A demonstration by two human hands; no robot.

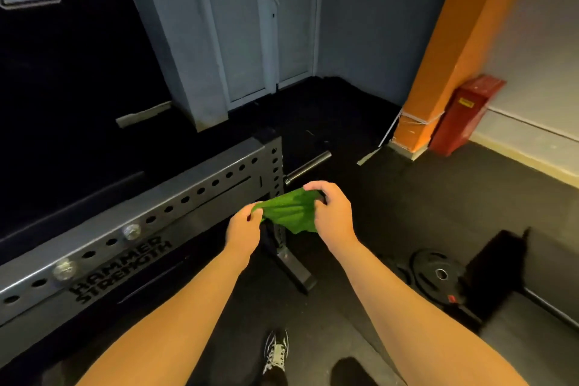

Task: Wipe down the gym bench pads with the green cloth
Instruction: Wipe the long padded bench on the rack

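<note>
Weight plate [437, 269] (black) on dark floor [407, 197]

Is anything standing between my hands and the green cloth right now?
Nothing visible does. The left hand and the right hand both pinch the crumpled green cloth directly, holding it in the air beside the grey perforated steel rack beam.

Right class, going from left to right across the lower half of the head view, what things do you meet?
grey perforated steel rack beam → left hand → green cloth → right hand → round black weight plate
</note>
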